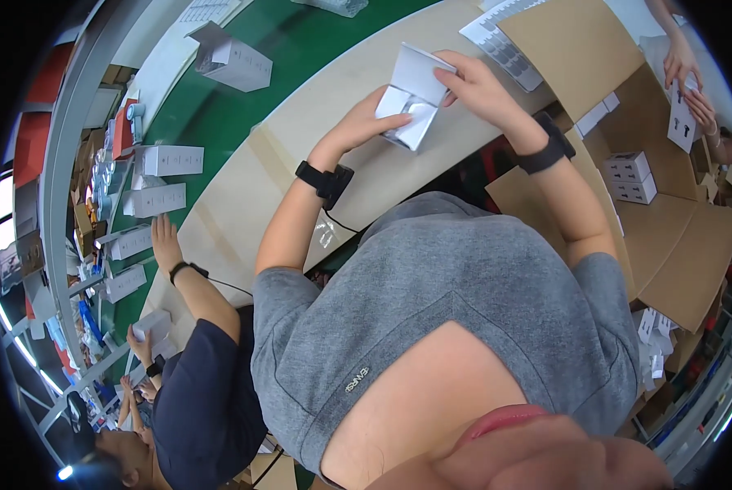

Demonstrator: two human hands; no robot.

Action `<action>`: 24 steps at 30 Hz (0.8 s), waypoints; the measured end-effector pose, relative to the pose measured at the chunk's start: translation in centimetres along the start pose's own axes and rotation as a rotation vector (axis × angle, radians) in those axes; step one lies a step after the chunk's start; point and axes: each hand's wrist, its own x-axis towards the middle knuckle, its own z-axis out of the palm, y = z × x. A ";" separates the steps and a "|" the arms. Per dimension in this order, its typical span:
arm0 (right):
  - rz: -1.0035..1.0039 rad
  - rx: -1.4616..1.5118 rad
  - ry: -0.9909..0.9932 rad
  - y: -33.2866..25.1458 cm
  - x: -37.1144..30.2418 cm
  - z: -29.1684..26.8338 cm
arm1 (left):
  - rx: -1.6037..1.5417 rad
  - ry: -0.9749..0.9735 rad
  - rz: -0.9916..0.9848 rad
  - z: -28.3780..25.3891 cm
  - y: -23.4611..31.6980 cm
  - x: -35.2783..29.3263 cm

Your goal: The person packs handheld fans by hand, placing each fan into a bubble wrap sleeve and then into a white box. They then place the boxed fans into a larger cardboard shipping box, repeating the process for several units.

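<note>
Beige workbench [243, 204]: small white carton [415, 102], flap raised, gripped by left hand [364, 122] and right hand [476, 86]; contents unclear. Open cardboard box [668, 229] alongside holds white cartons [631, 175].

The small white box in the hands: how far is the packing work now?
Done: closed white boxes already sit in the open brown carton at the right. In hand: the left hand holds the small white box over the bench while the right hand holds its open flap. Left: this flap is not yet shut, and the carton has room.

Both forearms reach forward (wrists banded), left hand [364, 124] and right hand [473, 85] in a closed grip.
</note>
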 end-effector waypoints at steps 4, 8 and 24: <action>0.078 0.155 0.202 1.4 1.7 -1.1 | 0.715 0.128 -0.048 0.3 2.7 -0.4; -0.796 -0.813 0.478 -1.4 -2.1 0.7 | 0.384 0.298 -0.062 -2.0 0.5 -0.7; -0.645 -1.124 -0.099 0.2 -6.1 2.0 | 0.654 0.415 0.138 -2.0 -0.5 -1.7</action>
